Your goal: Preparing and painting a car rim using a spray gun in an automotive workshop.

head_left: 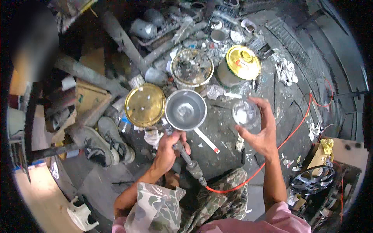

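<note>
Left hand [168, 150]: fingers wrapped around the grip of a spray gun [183, 152], closed on it; whether the trigger is pressed cannot be told. Right hand [265, 134]: thumb and fingers curved wide in a C, gripping a clear cup [246, 113] between them.

Gun: grey, worn, its round metal cup [185, 110] uncovered just beyond the left fist, some pale liquid at the bottom. Orange hose [229, 190] runs from the grip's lower end. Clear cup: whitish contents.

Labels: gold-lidded can [243, 63] beyond the right hand carries a red mark on its lid; lettering not legible.
</note>
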Demonstrator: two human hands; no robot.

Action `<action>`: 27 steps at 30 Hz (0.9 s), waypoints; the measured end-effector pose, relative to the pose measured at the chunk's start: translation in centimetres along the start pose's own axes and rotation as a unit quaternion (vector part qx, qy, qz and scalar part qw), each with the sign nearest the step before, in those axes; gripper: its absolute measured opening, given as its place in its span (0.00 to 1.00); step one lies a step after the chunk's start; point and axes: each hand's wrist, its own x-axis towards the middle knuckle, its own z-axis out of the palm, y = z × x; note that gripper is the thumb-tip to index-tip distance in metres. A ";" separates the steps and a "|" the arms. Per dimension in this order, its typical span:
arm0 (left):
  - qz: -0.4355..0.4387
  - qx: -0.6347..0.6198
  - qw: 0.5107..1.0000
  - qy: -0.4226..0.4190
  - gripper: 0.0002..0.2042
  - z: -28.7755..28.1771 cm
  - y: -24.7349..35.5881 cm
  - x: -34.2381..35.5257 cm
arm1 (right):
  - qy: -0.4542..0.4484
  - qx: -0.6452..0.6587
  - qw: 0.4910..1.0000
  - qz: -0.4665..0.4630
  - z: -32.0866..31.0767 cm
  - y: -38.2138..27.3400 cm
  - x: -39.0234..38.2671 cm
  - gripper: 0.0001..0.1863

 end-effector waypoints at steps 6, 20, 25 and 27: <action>-0.025 -0.048 0.997 -0.049 0.14 3.0 2.7 0.2 | 0.039 0.011 0.998 0.044 -2.8 0.1 -4.0 0.37; 0.079 0.015 0.997 0.004 0.30 12.3 23.6 -1.5 | 0.208 0.099 0.965 0.122 -8.7 -6.5 -10.6 0.37; 0.204 0.014 0.977 -0.052 0.26 15.1 29.7 -2.5 | 0.228 0.064 0.968 0.081 -10.9 -7.4 -12.0 0.37; 0.263 0.015 0.963 -0.065 0.23 16.2 32.5 -2.5 | 0.232 0.039 0.968 0.083 -11.6 -7.8 -12.8 0.37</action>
